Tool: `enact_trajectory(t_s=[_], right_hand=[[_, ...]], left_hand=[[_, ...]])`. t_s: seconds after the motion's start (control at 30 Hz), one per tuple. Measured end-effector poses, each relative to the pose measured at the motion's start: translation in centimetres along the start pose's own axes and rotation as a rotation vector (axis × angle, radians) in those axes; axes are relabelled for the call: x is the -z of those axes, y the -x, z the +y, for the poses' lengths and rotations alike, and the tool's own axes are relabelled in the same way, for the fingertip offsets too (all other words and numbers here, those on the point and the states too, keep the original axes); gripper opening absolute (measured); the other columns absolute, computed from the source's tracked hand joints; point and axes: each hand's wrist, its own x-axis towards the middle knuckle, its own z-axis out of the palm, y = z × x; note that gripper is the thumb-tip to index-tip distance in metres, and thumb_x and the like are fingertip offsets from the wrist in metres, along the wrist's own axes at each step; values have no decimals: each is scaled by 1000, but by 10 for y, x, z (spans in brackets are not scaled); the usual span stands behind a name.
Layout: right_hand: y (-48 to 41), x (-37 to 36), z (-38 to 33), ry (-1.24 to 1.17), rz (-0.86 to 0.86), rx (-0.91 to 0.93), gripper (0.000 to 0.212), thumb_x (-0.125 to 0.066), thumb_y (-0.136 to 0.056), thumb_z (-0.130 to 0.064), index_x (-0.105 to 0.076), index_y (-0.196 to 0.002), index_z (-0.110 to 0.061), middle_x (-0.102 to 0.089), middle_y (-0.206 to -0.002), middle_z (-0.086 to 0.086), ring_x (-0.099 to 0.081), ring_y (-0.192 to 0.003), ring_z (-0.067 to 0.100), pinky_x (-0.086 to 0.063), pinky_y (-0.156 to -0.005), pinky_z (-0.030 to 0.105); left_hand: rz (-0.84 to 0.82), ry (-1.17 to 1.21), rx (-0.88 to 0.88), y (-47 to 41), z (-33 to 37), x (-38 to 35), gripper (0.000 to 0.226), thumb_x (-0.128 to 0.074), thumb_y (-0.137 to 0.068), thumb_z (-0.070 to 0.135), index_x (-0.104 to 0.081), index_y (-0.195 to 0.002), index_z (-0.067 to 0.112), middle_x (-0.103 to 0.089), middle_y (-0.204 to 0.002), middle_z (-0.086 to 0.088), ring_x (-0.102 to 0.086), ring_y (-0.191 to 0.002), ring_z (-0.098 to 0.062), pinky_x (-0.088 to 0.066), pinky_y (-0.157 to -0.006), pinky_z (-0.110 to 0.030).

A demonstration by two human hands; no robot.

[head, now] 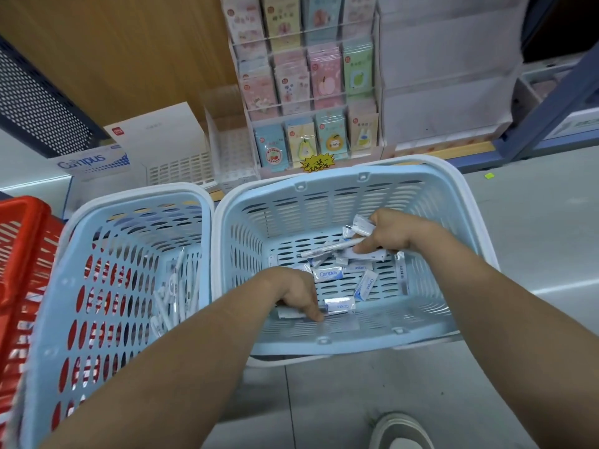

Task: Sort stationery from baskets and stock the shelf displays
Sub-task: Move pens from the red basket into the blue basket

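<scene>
Shoe: a pale grey shoe (398, 429) stands on the grey floor (324, 400), nearest the camera and well behind both sets of fingers.
Left hand: the left hand (296, 294) reaches down into the near end of the right-hand pale blue slotted plastic basket (324, 202). Its fingers (316, 315) are curled down and pinch a small silvery wrapped packet (290, 314) against the basket floor.
Loose stock: blue-and-white Campus-labelled packets (327, 275) lie scattered just beyond those fingers, one just beside the thumb.
Right hand: the right hand (393, 233) is farther in. Its fingers (364, 247) are clenched round a white plastic pen (330, 249) that juts out to their left, with a few more packets bunched in the same grasp.
Left basket: the left-hand pale blue slotted plastic basket (146, 215), well to the left of the left fingers, holds loose white pens (171, 286).
Red basket: a red slotted plastic basket (19, 254) sits farther left; its contents cannot be made out.
Step in hand: sorting, it seems, with pens being parted from packets; stocking has not yet begun.
Next move: probably lifting both loads over the rim, the pen going to the pen basket. The flat packet calls for a firm fingertip pinch.
Beyond: a white Campus cardboard box (94, 163) and a clear acrylic rack of pastel note pads (311, 92) stand well past the fingers.
</scene>
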Motion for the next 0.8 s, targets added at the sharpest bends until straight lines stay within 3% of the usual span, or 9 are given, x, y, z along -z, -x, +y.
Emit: enact_trajectory(t_s=[0.17,0.23,0.3,0.4,0.5,0.57,0.63,0.7,0.8], right_hand=[[4,-3,-6,66,25,45,23,-79,-81,-28,-62,-86,-13,-61,-76,3,-54,-64,18,-40,-56,25],[5,-5,-8,102,59,67,24,-78,-82,-31,-60,-82,-14,-60,-75,4,-56,-67,20,-40,-59,27],[9,-10,-11,142,99,87,26,-76,-83,-32,-59,-78,-13,-58,-72,3,-55,-66,19,-38,-55,27],[15,-16,-14,184,133,115,29,-75,-84,-32,-56,-73,-13,-53,-65,2,-50,-59,16,-32,-51,27],[22,-14,-20,212,154,127,26,-74,-85,-32,-64,-80,-8,-54,-64,2,-52,-60,19,-32,-51,27],[28,-9,-23,210,183,140,29,-74,-85,-30,-57,-70,-13,-51,-63,1,-51,-60,20,-30,-50,28],[34,-5,-24,182,213,143,32,-75,-84,-30,-52,-66,-17,-51,-63,0,-48,-56,15,-30,-50,28],[39,-4,-21,133,228,148,26,-76,-83,-30,-58,-71,-15,-55,-64,1,-49,-55,13,-31,-50,27],[44,-5,-17,32,230,148,27,-76,-83,-29,-70,-91,-4,-63,-71,11,-51,-55,16,-35,-51,25]], left_hand=[[47,-27,-19,4,-1,1,50,-70,-86,41,-63,-122,8,-61,-122,-3,-58,-108,-24,-47,-92,-33],[73,-52,-42,5,-1,0,36,-69,-88,31,-65,-114,8,-64,-118,-6,-59,-99,-24,-46,-82,-30],[108,-61,-66,6,-2,-2,21,-65,-91,22,-65,-107,9,-67,-101,-4,-60,-82,-19,-42,-69,-27],[123,-51,-77,10,-1,-5,18,-63,-93,21,-64,-107,9,-59,-75,6,-54,-64,-10,-41,-58,-25],[47,-46,-94,12,3,-9,28,-64,-91,39,-72,-91,13,-65,-79,6,-57,-75,-12,-48,-76,-30],[11,-76,-87,10,4,-15,26,-70,-87,37,-72,-97,13,-66,-88,3,-57,-83,-16,-49,-86,-36],[29,-116,-75,5,2,-22,25,-71,-86,24,-68,-106,9,-65,-98,-4,-55,-83,-21,-50,-85,-37],[63,-110,-57,5,1,-26,35,-70,-87,23,-64,-116,3,-64,-111,-10,-56,-89,-24,-48,-83,-36],[66,-72,-70,5,1,-25,36,-75,-83,30,-68,-106,3,-67,-102,-8,-58,-89,-25,-46,-80,-34]])
